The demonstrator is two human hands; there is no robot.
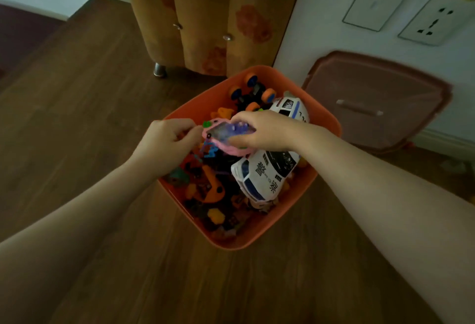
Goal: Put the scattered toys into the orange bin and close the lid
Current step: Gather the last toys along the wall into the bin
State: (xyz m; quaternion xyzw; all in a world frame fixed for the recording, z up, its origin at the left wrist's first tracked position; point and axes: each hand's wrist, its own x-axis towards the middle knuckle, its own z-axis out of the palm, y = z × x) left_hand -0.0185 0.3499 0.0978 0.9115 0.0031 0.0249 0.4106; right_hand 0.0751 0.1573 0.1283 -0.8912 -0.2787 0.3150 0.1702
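right hand (262,128): over the orange bin (326,128), fingers (244,140) curled round a pink toy (218,143) with a purple screen, thumb below, other fingers on top
left hand (167,134): at the toy's left edge, fingers curled in, pinching the toy's edge or a small piece by it; cannot tell which
pink toy: held above the pile inside the bin, tilted, not lying on the pile
orange bin: on the wooden floor (77,123), open, full of mixed toys
police car (264,177): white and blue, on top of the pile at the near right, just under the right wrist
second white vehicle (290,107): at the bin's far right, partly hidden by the right hand
wheeled toy (253,92): black with orange wheels, at the far corner of the bin
lid (372,102): off the bin, brownish, propped against the wall to the right
cabinet (205,15): behind the bin, two knobs, metal leg
wall: socket (434,23) and switch plate (375,3) above the lid
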